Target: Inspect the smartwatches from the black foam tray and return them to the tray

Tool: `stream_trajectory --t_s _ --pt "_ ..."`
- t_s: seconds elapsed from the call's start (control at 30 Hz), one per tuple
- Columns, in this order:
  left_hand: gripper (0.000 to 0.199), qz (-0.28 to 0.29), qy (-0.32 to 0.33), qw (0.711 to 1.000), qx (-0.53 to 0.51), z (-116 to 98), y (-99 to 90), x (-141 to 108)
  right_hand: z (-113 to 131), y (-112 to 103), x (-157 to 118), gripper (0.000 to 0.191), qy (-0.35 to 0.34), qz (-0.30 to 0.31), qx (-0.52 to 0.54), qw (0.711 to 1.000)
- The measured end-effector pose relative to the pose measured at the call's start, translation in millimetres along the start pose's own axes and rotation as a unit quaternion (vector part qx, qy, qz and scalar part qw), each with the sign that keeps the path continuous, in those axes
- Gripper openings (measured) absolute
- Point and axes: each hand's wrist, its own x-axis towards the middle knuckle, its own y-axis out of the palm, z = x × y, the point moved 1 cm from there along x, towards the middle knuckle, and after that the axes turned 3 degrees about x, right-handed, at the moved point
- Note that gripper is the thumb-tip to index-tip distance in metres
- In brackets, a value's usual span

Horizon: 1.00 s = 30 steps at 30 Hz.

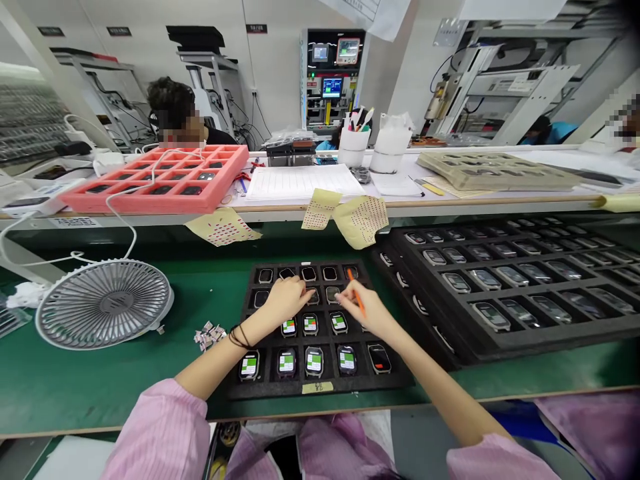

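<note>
One watch (331, 294) lies just left of our right hand (373, 313) in the black tray (275, 389); that hand, nearly closed, pinches an orange stick (360, 302). Our left hand (286, 300), half curled, sits slightly farther off, its hold unclear.

Square-faced watches (314, 361) lie face-up in a black foam tray (360, 386), several glowing green.
</note>
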Motion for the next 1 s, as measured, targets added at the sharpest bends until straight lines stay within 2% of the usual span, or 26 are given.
stream_trajectory --t_s 0.1,0.23,0.37,0.57,0.67,0.73,0.83,1.0 --pt "0.033 0.036 -0.038 0.997 0.055 4.5 2.8 -26.8 15.2 31.4 -3.5 0.021 0.006 0.101 -0.045 0.994" --pt "0.03 0.038 -0.057 0.995 0.065 3.4 19.5 -53.9 21.2 56.3 -3.6 0.024 0.013 0.133 -0.102 0.986" --pt "0.03 0.026 -0.057 0.997 0.044 5.9 31.9 -64.5 21.8 59.0 -3.0 0.021 0.02 0.158 -0.081 0.984" --pt "0.031 0.011 -0.013 1.0 0.011 13.2 33.2 -69.0 16.9 66.7 -2.3 0.008 0.128 0.155 0.129 0.971" --pt "0.029 0.01 -0.029 0.999 -0.04 14.2 31.6 -72.7 14.2 71.7 -1.2 0.007 0.137 0.159 0.148 0.966" --pt "0.027 0.027 -0.048 0.994 -0.09 15.4 30.3 -74.7 12.3 72.6 -0.5 0.003 0.139 0.166 0.152 0.964" --pt "0.023 0.051 -0.065 0.983 -0.161 18.8 27.3 -75.6 9.2 72.7 -0.4 0.006 0.133 0.16 0.157 0.965" --pt "0.019 0.018 -0.07 0.961 -0.268 25.2 24.6 -74.0 1.8 76.7 -2.8 0.005 0.141 0.136 0.185 0.963"
